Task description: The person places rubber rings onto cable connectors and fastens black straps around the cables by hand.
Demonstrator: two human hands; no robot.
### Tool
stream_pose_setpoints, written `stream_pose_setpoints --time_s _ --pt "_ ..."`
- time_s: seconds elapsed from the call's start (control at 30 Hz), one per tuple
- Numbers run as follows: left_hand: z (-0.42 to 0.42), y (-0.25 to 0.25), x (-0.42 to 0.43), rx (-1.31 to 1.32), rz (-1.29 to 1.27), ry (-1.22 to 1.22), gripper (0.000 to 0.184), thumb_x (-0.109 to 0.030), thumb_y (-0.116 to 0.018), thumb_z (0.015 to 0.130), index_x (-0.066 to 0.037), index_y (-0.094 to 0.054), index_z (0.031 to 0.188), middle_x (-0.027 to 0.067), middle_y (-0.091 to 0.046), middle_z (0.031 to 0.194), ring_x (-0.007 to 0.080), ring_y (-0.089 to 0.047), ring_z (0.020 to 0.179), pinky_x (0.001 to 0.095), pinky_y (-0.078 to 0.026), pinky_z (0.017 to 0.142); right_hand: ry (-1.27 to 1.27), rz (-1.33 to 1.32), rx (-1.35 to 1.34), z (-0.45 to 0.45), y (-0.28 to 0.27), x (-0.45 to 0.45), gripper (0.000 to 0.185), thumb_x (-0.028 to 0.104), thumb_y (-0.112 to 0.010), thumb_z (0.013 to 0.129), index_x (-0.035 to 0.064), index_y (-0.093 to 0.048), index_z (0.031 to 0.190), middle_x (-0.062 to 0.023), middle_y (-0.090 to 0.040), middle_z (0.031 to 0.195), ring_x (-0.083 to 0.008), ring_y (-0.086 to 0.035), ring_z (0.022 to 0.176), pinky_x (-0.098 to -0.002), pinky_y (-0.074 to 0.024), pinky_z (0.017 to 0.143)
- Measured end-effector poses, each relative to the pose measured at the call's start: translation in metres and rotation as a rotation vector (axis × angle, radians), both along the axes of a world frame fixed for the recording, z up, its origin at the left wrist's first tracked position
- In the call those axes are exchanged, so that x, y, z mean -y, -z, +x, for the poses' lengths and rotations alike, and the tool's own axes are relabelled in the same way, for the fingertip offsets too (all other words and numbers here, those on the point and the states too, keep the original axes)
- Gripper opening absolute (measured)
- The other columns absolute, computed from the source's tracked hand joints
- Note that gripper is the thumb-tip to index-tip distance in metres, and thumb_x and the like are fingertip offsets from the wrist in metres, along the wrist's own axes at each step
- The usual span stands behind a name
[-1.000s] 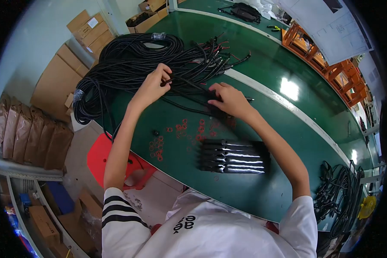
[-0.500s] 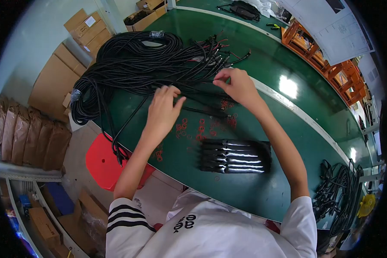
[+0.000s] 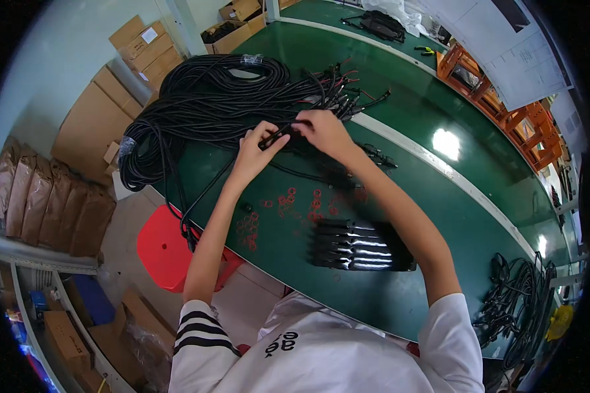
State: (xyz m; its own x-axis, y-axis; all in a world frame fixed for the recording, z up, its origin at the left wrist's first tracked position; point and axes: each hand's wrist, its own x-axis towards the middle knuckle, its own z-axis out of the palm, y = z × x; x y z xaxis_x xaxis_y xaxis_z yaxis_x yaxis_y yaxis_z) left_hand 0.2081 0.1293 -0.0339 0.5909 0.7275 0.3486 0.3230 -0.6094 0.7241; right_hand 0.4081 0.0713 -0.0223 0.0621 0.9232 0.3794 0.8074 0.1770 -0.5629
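Observation:
A thick black cable piece (image 3: 270, 140) runs between my two hands above the green table. My left hand (image 3: 252, 156) is closed around it, thumb and fingers on either side. Just to the right, my right hand (image 3: 326, 133) pinches the same cable, its fingertips partly hidden. Behind both hands lies a large bundle of black cables (image 3: 206, 101), its connector ends fanned out to the right. Small red rings (image 3: 285, 200) are scattered nearer me on the table. A row of glossy black strips (image 3: 367, 246) lies below my right forearm.
The green table (image 3: 295, 288) has a white strip (image 3: 432, 162) along it. A coil of black cables (image 3: 514, 304) sits at the right end. A red stool (image 3: 160, 245) stands by the near edge. Cardboard boxes (image 3: 147, 52) and brown wrapped packages (image 3: 52, 203) are on the left.
My right hand has moved left, close to my left hand, and both now grip the black cable. My left hand has shifted slightly right. The whole view has shifted a little.

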Motion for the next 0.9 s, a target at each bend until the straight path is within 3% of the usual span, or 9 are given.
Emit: stream_pose_setpoints --time_s 0.07,0.2,0.33,0.4,0.43,0.5,0.63,0.73,0.9 --pt "-0.004 -0.004 -0.009 0.188 -0.378 0.126 0.028 -0.033 -0.067 0.093 -0.007 -0.062 0.099 -0.0023 -0.054 0.081 0.0097 -0.049 0.074 0.0257 -0.040 0.070 0.059 0.056 -0.057 0.020 -0.016 -0.003 0.028 0.032 -0.076 0.081 0.0047 -0.073 0.087 -0.0120 -0.066 0.065 -0.0290 -0.067 0.062 -0.0380 -0.0526 0.062" --pt "-0.001 -0.012 -0.003 0.422 -0.630 0.088 0.034 -0.040 -0.059 0.097 -0.007 -0.062 0.088 -0.0030 -0.054 0.082 0.0078 -0.051 0.078 0.0244 -0.043 0.078 0.034 0.095 -0.082 0.054 -0.024 -0.012 0.030 0.034 -0.080 0.077 0.0048 -0.075 0.085 -0.0145 -0.069 0.074 -0.0282 -0.066 0.066 -0.0355 -0.0509 0.062" --pt "-0.008 -0.012 -0.012 0.247 -0.624 0.145 0.040 -0.042 -0.058 0.097 -0.007 -0.059 0.078 -0.0021 -0.054 0.079 0.0073 -0.052 0.079 0.0234 -0.043 0.079 -0.130 -0.073 -0.155 0.073 -0.030 -0.022 0.024 0.020 -0.082 0.075 0.0048 -0.075 0.092 -0.0112 -0.072 0.084 -0.0203 -0.068 0.072 -0.0333 -0.0523 0.066" --pt "-0.003 -0.014 -0.001 0.290 -0.658 -0.140 0.045 -0.043 -0.057 0.098 -0.008 -0.055 0.070 -0.0023 -0.052 0.070 0.0073 -0.051 0.069 0.0225 -0.042 0.067 -0.246 -0.314 -0.307 0.091 -0.040 -0.026 0.030 0.005 -0.079 0.074 0.0059 -0.073 0.104 -0.0059 -0.074 0.090 -0.0133 -0.068 0.078 -0.0311 -0.0541 0.071" --pt "-0.006 -0.017 -0.003 0.290 -0.659 -0.141 0.045 -0.043 -0.057 0.098 -0.008 -0.055 0.070 -0.0023 -0.052 0.070 0.0073 -0.051 0.069 0.0225 -0.042 0.067 -0.246 -0.316 -0.307 0.093 -0.039 -0.024 0.030 0.005 -0.079 0.074 0.0059 -0.073 0.104 -0.0059 -0.074 0.090 -0.0133 -0.068 0.078 -0.0311 -0.0541 0.071" --pt "-0.011 -0.029 -0.008 -0.019 -0.528 0.263 0.048 -0.047 -0.058 0.096 -0.006 -0.059 0.072 -0.0016 -0.053 0.064 0.0069 -0.050 0.060 0.0219 -0.040 0.059 -0.202 -0.322 -0.306 0.096 -0.040 -0.019 0.031 0.003 -0.078 0.074 0.0055 -0.072 0.105 -0.0068 -0.073 0.091 -0.0141 -0.069 0.081 -0.0295 -0.0550 0.073" --pt "0.040 -0.049 0.024 -0.212 -0.265 0.205 0.041 -0.038 -0.061 0.096 0.001 -0.067 0.087 0.0084 -0.064 0.068 0.0119 -0.058 0.058 0.0278 -0.044 0.057 -0.114 -0.084 -0.303 0.089 -0.022 -0.016 0.023 0.003 -0.077 0.075 0.0040 -0.074 0.098 -0.0081 -0.074 0.088 -0.0140 -0.070 0.078 -0.0277 -0.0560 0.071" --pt "0.069 -0.040 0.031 0.015 0.112 0.139 0.032 -0.033 -0.067 0.091 -0.001 -0.069 0.097 0.0108 -0.064 0.068 0.0192 -0.059 0.055 0.0340 -0.045 0.056 0.001 -0.135 -0.476 0.087 -0.024 -0.015 0.019 0.006 -0.078 0.075 0.0049 -0.076 0.094 -0.0079 -0.074 0.084 -0.0131 -0.070 0.077 -0.0276 -0.0554 0.070" --pt "0.043 -0.060 0.012 0.279 -0.143 0.341 0.046 -0.028 -0.063 0.095 -0.001 -0.063 0.058 -0.0007 -0.050 0.051 0.0038 -0.037 0.048 0.0248 -0.024 0.047 0.102 -0.111 -0.304 0.089 -0.033 -0.028 0.021 0.009 -0.080 0.073 0.0094 -0.077 0.094 -0.0073 -0.074 0.081 -0.0158 -0.070 0.075 -0.0297 -0.0548 0.069"
